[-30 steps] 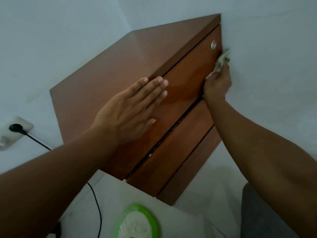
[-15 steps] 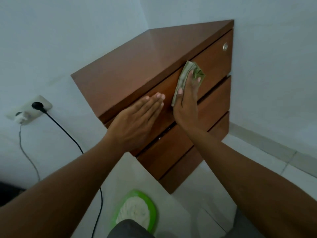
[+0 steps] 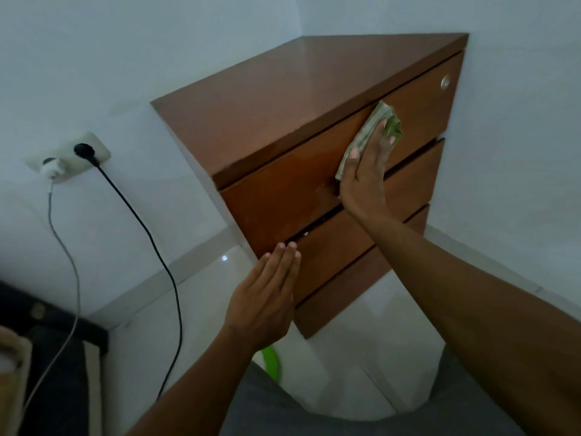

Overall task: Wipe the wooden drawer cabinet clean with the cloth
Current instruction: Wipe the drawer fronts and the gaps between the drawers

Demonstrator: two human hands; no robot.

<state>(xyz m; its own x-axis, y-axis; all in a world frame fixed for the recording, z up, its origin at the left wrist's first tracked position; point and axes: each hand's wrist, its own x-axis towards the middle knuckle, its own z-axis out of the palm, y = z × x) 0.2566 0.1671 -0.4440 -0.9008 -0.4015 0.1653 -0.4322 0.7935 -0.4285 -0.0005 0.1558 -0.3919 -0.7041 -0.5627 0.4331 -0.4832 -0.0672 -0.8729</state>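
A wooden drawer cabinet (image 3: 283,105) stands in a room corner, spreading from centre toward 1 o'clock. The right hand (image 3: 364,180), fingers flat and straight, presses a folded green cloth (image 3: 371,130) against the top drawer front. The left hand (image 3: 267,297), open and holding nothing, sits near 6 o'clock by the second drawer; whether it touches is unclear. Even palm pressure and overlapping strokes would likely clean best.

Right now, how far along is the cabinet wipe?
Done: the cabinet top looks glossy, though I can't confirm it was wiped. In hand: the right hand presses the cloth flat on the top drawer. To do: the pale smudge beside it, the middle drawer by the open left hand, and the bottom drawer.
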